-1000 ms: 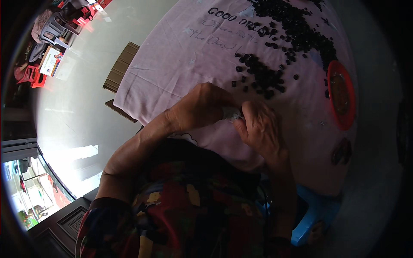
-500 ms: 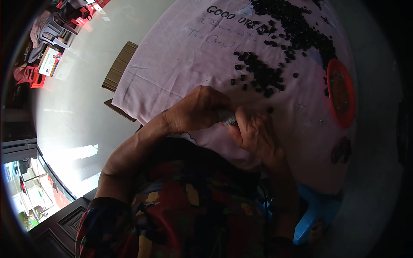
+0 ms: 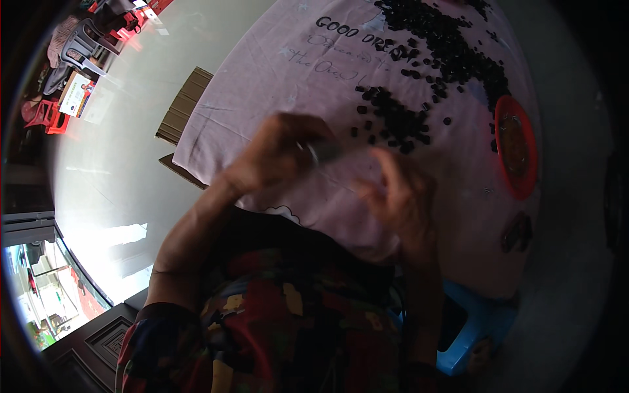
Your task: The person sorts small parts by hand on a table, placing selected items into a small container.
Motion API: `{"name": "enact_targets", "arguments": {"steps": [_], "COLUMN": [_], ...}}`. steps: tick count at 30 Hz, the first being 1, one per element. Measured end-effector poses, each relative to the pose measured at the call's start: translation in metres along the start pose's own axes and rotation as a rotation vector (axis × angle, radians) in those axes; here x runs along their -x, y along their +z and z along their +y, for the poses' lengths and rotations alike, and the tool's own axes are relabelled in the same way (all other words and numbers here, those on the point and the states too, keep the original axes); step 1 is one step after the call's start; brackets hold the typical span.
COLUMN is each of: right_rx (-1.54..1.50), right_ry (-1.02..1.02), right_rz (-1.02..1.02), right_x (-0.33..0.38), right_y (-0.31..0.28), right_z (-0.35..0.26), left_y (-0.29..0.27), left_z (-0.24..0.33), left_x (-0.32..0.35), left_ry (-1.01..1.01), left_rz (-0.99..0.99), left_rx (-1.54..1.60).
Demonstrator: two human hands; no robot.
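Observation:
Over the near part of the pink cloth, my left hand (image 3: 282,154) is closed round a small greyish, shiny thing (image 3: 322,152), blurred by motion; its kind cannot be made out. To its right, my right hand (image 3: 403,190) is apart from it, with thumb and forefinger spread and no object visible between them. Both hands are smeared. Just beyond them lies a loose cluster of small black pieces (image 3: 396,121) on the cloth, and a larger heap of the same pieces (image 3: 452,46) stretches to the far right.
The pink printed cloth (image 3: 255,111) covers the table. At its right edge sits a red-rimmed dish (image 3: 532,154) with a brownish inside. A dark reddish object (image 3: 517,232) lies nearer. Cardboard (image 3: 183,105) shows at the left edge, a blue stool (image 3: 472,340) below right, chairs (image 3: 82,49) far left.
My hands were together on the small greyish thing; now they have parted. The left has lifted away up and left with it, and the right has shifted slightly right, its fingers spread.

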State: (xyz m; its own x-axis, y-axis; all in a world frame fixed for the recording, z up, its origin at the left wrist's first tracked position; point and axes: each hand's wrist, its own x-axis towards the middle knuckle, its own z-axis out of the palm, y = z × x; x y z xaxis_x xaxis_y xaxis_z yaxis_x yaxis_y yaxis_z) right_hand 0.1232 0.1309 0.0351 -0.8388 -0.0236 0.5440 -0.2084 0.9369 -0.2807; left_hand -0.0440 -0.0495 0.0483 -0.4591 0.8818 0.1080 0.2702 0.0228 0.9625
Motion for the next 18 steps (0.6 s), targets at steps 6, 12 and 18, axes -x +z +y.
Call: {"name": "enact_targets", "arguments": {"steps": [6,12,18], "right_rx": [0.685,0.537,0.355], "right_ry": [0.833,0.865,0.806], "right_rz": [0.065,-0.115,0.080], "right_x": [0.037,0.049,0.045], "right_y": [-0.042,-0.035,-0.034], "right_z": [0.061,0.079,0.075], "left_y": [-0.137,-0.201,-0.222], "left_z": [-0.036,-0.142,-0.194], "left_x": [0.028,0.078,0.107], "left_ry": [-0.147,-0.635,-0.721], "left_rz": [0.632,0.894,0.861], "left_rx": [-0.460,-0.498,-0.587]}}
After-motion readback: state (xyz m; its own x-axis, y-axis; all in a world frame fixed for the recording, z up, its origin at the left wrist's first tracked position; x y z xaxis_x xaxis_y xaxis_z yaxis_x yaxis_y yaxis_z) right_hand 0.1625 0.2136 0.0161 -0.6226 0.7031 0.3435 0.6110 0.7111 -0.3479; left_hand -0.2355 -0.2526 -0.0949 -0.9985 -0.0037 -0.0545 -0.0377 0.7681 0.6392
